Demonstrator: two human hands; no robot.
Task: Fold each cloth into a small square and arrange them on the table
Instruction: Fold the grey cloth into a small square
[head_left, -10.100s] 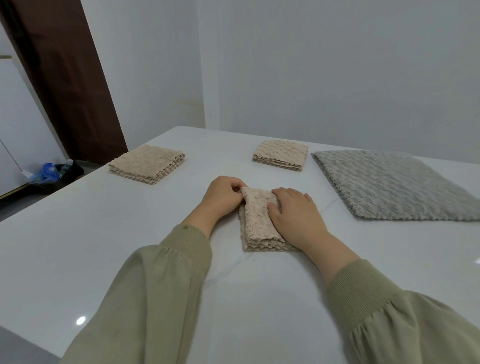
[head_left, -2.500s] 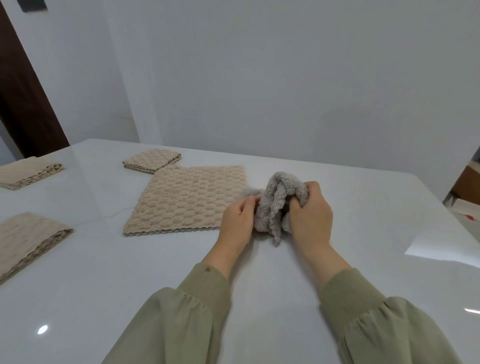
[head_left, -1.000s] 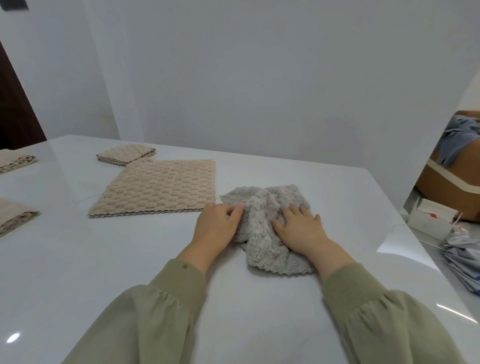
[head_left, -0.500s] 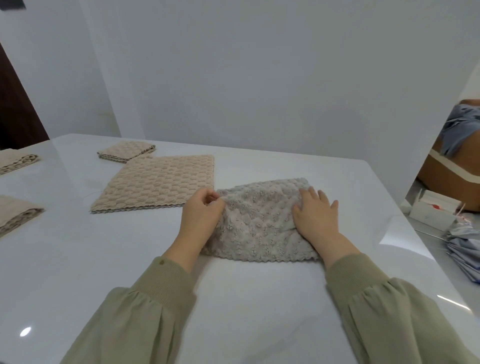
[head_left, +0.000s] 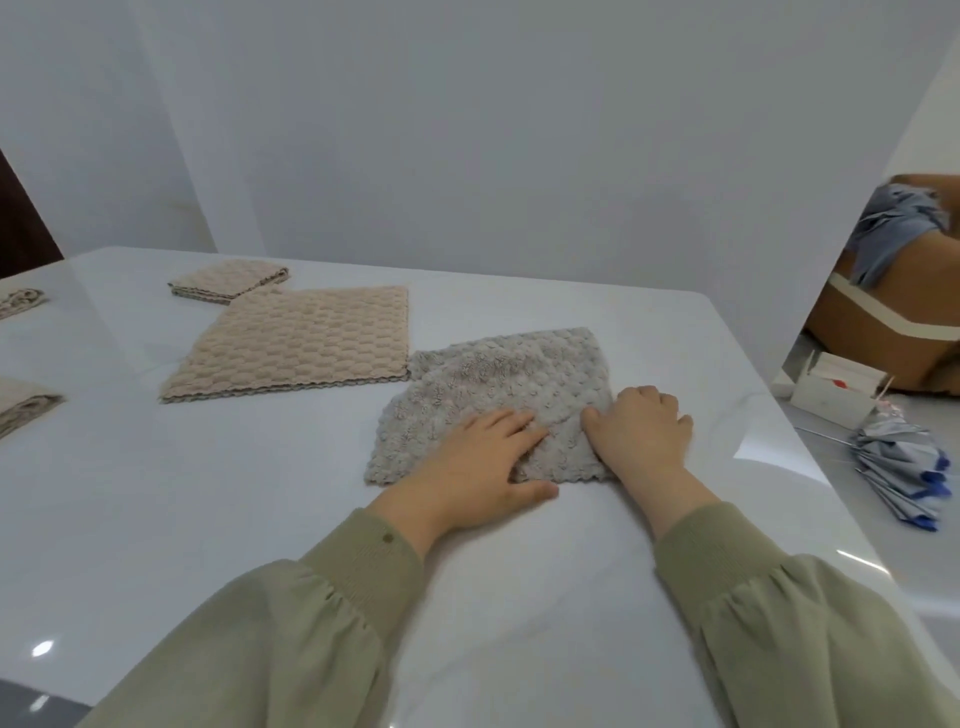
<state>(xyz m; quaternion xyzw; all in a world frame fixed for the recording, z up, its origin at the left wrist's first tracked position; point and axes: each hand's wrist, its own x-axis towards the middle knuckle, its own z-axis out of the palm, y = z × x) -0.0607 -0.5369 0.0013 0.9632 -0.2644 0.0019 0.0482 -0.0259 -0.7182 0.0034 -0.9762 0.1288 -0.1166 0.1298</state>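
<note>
A grey textured cloth (head_left: 498, 374) lies spread out on the white table (head_left: 260, 519), right of centre. My left hand (head_left: 478, 462) rests flat on its near part, fingers apart, thumb along the near edge. My right hand (head_left: 641, 434) sits at the cloth's near right corner with its fingers curled over the edge. A beige cloth (head_left: 296, 343) lies unfolded to the left, touching the grey one's far left corner. A folded beige square (head_left: 228, 278) sits behind it. Two more folded beige cloths, one (head_left: 21, 301) and another (head_left: 21, 410), lie at the left edge.
The table's right edge runs close past my right hand. Beyond it on the floor are a folded blue-grey umbrella (head_left: 904, 467), a small white box (head_left: 831, 389) and a brown cardboard box (head_left: 883, 312). A white wall stands behind the table.
The crumpled grey cloth has been spread flat. My hands have moved from its left and right sides toward each other, onto its near edge.
</note>
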